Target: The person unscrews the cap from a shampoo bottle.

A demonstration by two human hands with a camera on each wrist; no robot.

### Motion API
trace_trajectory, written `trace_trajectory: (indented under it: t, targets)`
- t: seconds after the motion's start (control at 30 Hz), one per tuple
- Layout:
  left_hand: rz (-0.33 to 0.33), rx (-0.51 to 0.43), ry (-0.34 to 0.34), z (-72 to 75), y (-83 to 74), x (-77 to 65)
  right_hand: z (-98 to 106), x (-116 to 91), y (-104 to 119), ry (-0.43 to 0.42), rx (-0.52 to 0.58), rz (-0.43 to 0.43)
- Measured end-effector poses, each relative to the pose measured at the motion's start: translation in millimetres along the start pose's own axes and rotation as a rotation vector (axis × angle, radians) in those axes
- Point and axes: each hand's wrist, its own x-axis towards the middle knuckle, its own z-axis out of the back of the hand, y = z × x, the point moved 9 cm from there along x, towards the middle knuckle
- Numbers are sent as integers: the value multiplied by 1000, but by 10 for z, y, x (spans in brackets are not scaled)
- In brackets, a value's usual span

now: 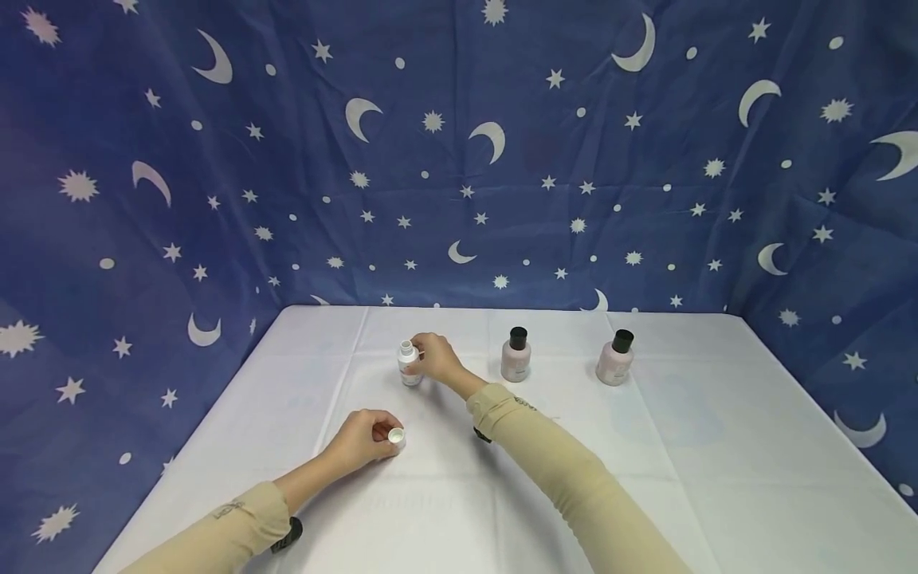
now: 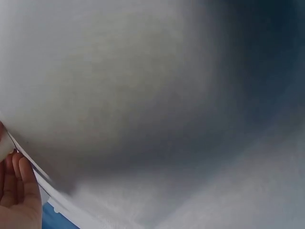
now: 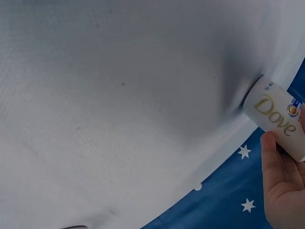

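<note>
My right hand (image 1: 439, 363) grips a small white Dove bottle (image 1: 407, 360) from its right side, near the back left of the table. The bottle is upright with its narrow threaded neck uncovered. In the right wrist view the gold lettering on the Dove bottle (image 3: 274, 114) shows, with fingers round its upper part. Closer to me, my left hand (image 1: 362, 442) pinches a white bottle cap (image 1: 397, 436) low over the cloth, its hollow side facing up. The left wrist view catches only part of the left hand (image 2: 21, 195) and the cap's edge.
Two pink bottles with black caps stand right of the right hand, one pink bottle (image 1: 515, 363) nearer and another pink bottle (image 1: 613, 365) farther right. A white cloth (image 1: 574, 446) covers the table. Behind and beside it hangs a blue curtain (image 1: 459, 159) with moons and stars.
</note>
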Motion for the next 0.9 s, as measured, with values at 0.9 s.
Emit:
trace_trajectory:
  t: [0.9]
  targets:
    - [76,-73,70,-14,114,99,-52,124,-30,-31,-140,-52]
